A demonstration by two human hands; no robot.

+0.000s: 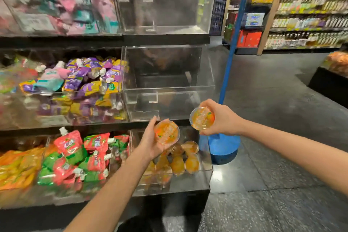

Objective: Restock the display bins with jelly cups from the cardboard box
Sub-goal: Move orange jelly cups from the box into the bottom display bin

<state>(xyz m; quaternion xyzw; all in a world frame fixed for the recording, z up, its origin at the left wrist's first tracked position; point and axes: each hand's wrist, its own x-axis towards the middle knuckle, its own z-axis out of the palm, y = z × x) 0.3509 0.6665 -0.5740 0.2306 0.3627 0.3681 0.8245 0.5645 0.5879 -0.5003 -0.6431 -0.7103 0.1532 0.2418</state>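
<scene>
My left hand [150, 142] cradles one jelly cup [166, 133]; my right hand [219, 118] grips another jelly cup [201, 118]. They look light, slick, with thin film lids, so I hold the rims.

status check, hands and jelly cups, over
Left hand holds one jelly cup; right hand another. Both above bottom bin, partly stocked. Nothing blocking.

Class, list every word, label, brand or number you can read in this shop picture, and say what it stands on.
None can be read.
Jelly cup lids: print blurred.
Pouches in the bins: print blurred.
Blue-and-white sign on far shelving: blurred.
Shelf price tags: too small.
</scene>
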